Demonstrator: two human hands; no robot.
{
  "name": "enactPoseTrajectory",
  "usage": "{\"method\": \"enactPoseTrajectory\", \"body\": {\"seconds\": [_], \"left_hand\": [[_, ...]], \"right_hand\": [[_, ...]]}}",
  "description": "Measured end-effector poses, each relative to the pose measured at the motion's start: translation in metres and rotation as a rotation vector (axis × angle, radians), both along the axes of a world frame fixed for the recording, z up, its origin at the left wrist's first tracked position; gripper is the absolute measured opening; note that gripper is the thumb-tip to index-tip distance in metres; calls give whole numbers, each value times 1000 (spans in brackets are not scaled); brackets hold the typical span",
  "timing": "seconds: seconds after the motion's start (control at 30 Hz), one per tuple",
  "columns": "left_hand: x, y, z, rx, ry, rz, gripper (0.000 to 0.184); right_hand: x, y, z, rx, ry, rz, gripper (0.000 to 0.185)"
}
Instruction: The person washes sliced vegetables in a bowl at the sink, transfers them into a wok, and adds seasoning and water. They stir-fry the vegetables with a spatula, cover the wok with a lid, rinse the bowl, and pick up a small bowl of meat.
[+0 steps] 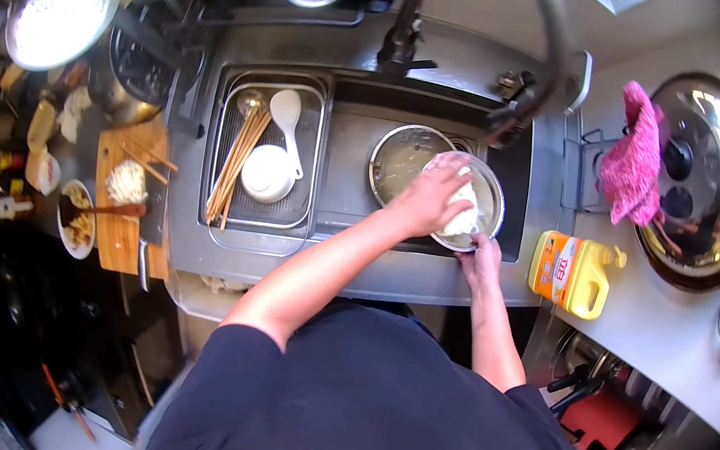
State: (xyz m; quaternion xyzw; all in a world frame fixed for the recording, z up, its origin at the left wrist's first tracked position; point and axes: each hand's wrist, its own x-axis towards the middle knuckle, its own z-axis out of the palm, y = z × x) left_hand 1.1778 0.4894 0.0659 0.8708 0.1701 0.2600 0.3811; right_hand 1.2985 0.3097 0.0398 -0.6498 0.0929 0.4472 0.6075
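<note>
A shiny bowl (496, 209) is tilted over the sink, overlapping a round metal basin (383, 173) with liquid in it. My right hand (482, 255) grips the near rim of the bowl from below, its fingers partly hidden. Inside the bowl lies a white, soft-looking mass of food (462, 219), too blurred to name. My left hand (431, 196) reaches over the bowl with fingers outstretched and slightly apart, resting against the white food.
Left in the sink, a draining basket (288, 215) holds chopsticks (237, 166), a white rice paddle (288, 114) and a white bowl (267, 173). A faucet (401, 47) stands behind. To the right are a yellow jug (590, 280), pink cloth (632, 162) and large lid (716, 183). A knife (143, 264) lies by the cutting board (106, 231).
</note>
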Motion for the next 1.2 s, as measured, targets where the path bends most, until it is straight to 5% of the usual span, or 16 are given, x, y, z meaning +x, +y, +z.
{"method": "enactPoseTrajectory", "body": {"seconds": [0.07, 0.13, 0.23, 0.33, 0.4, 0.6, 0.67, 0.73, 0.77, 0.8, 0.83, 0.87, 0.9, 1.0, 1.07, 1.2], "left_hand": [[-20, 7, 14, -38, -74, 71, 45], [-41, 9, 30, -63, 65, 300, 40], [-63, 7, 23, -394, 257, 528, 45], [-76, 2, -4, -792, 377, 496, 50], [-79, -16, 0, -1112, 238, 401, 62], [-95, -32, -39, -1157, -169, 623, 48], [-111, -28, -36, -1320, -246, 651, 47], [-126, -31, -60, -1279, -307, 737, 44], [-131, -31, -54, -1310, -327, 792, 41], [-135, -30, -31, -1337, -458, 753, 42], [-137, -25, -18, -1380, -553, 734, 42], [-137, -22, 0, -1392, -619, 733, 44], [-141, -15, 6, -1476, -618, 678, 47], [-149, 2, 22, -1525, -562, 686, 53], [-157, 1, 45, -1490, -655, 732, 51], [-188, 11, 33, -1343, -418, 737, 48]], "right_hand": [[2, -3, -31, 155, 44, -50, 40], [-7, 13, -4, 212, 60, -84, 35], [-5, 33, -14, 310, 74, -95, 33], [-17, 48, -13, 359, 54, -58, 31], [-25, 45, -29, 332, 79, 46, 34], [-57, 55, 14, 416, 119, 396, 40], [-43, 56, 15, 107, -39, 614, 43], [-30, 58, 56, 170, -107, 675, 41], [4, 53, 6, 216, 51, 691, 35], [16, 54, -4, -161, -212, 793, 37], [14, 45, -13, -248, -1120, 866, 32], [25, 45, -26, -73, -1121, 709, 25], [11, 53, 17, -253, -928, 769, 27], [34, 58, -35, -331, -1387, 957, 34], [-8, 71, 7, 4, -1174, 619, 32], [-88, 62, 53, 114, -1036, 625, 29]]}}
